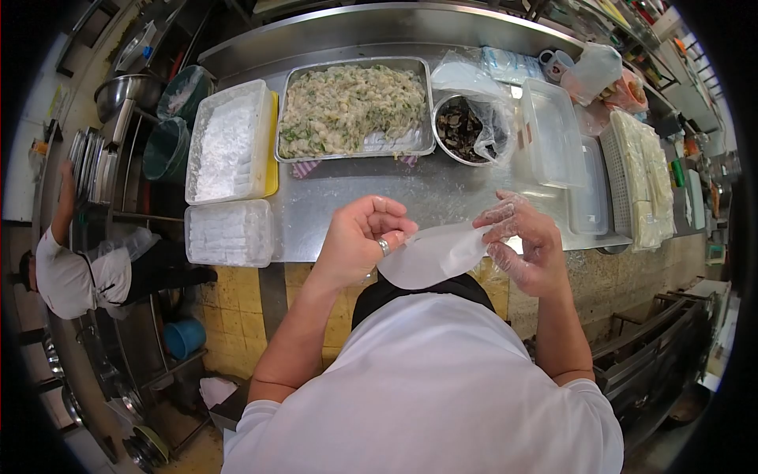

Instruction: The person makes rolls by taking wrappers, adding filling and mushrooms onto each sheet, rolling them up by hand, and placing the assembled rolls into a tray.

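Observation:
A thin, white, round dough wrapper [422, 265] hangs between my hands, just in front of the table edge. My left hand [359, 237], with a ring on one finger, pinches its upper left edge between thumb and fingertips. On the other side, my right hand [525, 241] is dusted with white powder and has its fingers curled at the wrapper's right edge. Beyond my hands stands a metal tray [430, 146] of pale filling [347, 107] flecked with green. Left of it sits a plastic tub [192, 178] of white powder [225, 146]. Below that is a smaller tub [229, 257] of white pieces.
A round bowl [437, 134] of dark chopped food, partly covered by plastic film, stands right of the tray. Clear plastic containers [553, 134] and a basket [620, 174] with wrapped pale stacks are farther right. At far left, a person [87, 272] in white works by shelving.

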{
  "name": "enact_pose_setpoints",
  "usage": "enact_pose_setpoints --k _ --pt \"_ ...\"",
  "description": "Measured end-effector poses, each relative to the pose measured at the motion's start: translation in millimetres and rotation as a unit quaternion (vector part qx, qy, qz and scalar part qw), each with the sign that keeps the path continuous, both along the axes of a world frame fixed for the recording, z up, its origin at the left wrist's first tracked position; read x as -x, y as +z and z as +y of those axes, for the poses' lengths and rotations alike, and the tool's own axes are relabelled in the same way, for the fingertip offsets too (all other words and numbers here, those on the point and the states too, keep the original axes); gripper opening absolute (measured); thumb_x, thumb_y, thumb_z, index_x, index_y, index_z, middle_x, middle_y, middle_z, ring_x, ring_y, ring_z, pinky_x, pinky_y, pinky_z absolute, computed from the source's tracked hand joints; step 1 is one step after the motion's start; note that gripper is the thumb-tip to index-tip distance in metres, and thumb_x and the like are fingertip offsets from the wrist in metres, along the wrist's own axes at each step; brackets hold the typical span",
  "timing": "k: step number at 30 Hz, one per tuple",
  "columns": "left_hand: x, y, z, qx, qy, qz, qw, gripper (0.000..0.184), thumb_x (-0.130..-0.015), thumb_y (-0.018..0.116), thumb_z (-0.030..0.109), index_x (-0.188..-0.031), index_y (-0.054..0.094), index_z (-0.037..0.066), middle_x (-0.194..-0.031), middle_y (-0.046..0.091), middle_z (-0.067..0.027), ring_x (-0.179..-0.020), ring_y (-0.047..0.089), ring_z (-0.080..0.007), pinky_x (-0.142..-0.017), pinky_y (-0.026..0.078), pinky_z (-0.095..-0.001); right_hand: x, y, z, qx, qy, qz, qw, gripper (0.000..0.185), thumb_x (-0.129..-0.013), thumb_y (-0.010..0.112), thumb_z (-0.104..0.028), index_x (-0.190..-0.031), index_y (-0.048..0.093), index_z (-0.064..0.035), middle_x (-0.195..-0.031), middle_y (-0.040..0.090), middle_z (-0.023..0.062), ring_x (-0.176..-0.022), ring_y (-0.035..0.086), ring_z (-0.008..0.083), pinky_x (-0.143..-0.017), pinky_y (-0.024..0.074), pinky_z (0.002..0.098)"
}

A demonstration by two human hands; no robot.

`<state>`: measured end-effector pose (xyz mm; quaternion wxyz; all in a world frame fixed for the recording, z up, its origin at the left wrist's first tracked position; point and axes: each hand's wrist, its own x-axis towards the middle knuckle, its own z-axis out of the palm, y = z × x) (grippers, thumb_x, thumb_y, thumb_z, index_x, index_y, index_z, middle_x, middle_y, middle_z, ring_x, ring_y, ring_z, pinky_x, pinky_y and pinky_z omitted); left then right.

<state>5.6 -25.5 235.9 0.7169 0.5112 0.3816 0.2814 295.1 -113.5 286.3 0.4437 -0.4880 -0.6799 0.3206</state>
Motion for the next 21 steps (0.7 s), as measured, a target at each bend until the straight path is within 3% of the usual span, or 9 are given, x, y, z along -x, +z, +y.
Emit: enact_pose_setpoints --k 7,16,21 --pt "0 -3 -1 -0.023 -0.021 -0.024 0.999 0.035 -0.097 0.072 -0.012 -0.131 0.067 -0.004 -0.124 0.078 -0.0175 -0.110 0.076 -0.0169 -0.096 0.062 -0.0324 1 3 -1 -0.019 -0.004 -0.011 1.000 0.013 -0.081 0.080 -0.001 -0.091 0.076 -0.0097 -0.106 0.081 0.0088 -0.100 0.077 0.0294 -0.120 0.0386 0.0666" --pt "0 6 -6 0.002 -0.089 0.044 0.995 0.036 -0.098 0.074 -0.007 -0.133 0.070 -0.003 -0.114 0.081 -0.0132 -0.103 0.076 -0.0134 -0.091 0.061 -0.0303 1 5 -1 -0.031 -0.004 -0.027 0.999 0.016 -0.080 0.080 0.000 -0.092 0.077 -0.0094 -0.106 0.081 0.0093 -0.099 0.076 0.0297 -0.119 0.0395 0.0664" --pt "2 5 -5 -0.039 -0.124 0.050 0.990 0.031 -0.098 0.073 -0.005 -0.129 0.073 -0.003 -0.107 0.079 -0.0072 -0.098 0.072 -0.0099 -0.087 0.058 -0.0278 0 7 -2 -0.031 -0.005 -0.029 0.999 0.017 -0.079 0.079 0.001 -0.092 0.077 -0.0091 -0.106 0.081 0.0094 -0.099 0.076 0.0300 -0.119 0.0396 0.0667"
